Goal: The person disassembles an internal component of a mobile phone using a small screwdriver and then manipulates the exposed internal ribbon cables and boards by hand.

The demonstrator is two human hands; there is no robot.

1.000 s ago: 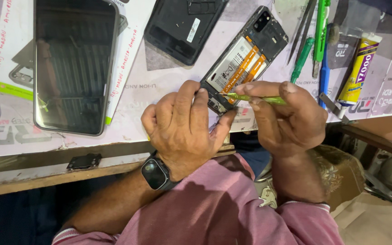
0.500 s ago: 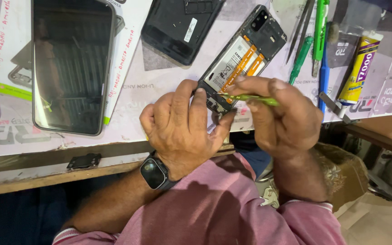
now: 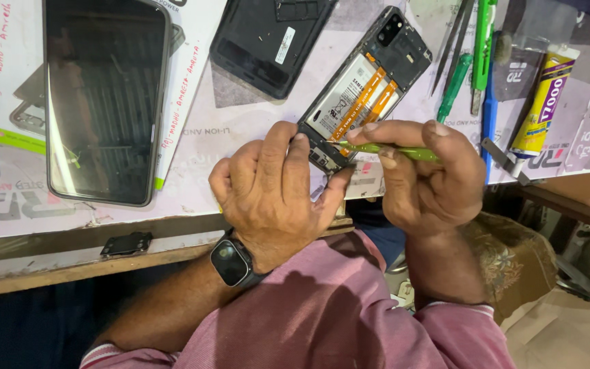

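Observation:
An opened phone (image 3: 370,82) lies back-up on the worktable, showing its white battery, orange ribbon cables and dark camera block. My left hand (image 3: 274,195) presses down on the phone's lower end, fingers curled over its bottom edge. My right hand (image 3: 425,174) grips a thin green tool (image 3: 390,148) like a pen. The tool's tip rests at the phone's lower part, near my left fingertips. A dark smartwatch (image 3: 230,263) sits on my left wrist.
A large black phone (image 3: 104,99) lies screen-up on a white box at the left. A black back cover (image 3: 271,41) sits at top centre. Green and blue tools (image 3: 483,48), tweezers and a yellow glue tube (image 3: 544,96) lie at the right. The table edge (image 3: 69,256) runs below.
The view has shifted slightly. My right hand has nudged the green tool a little leftwards along the phone's lower end. My left hand keeps its hold.

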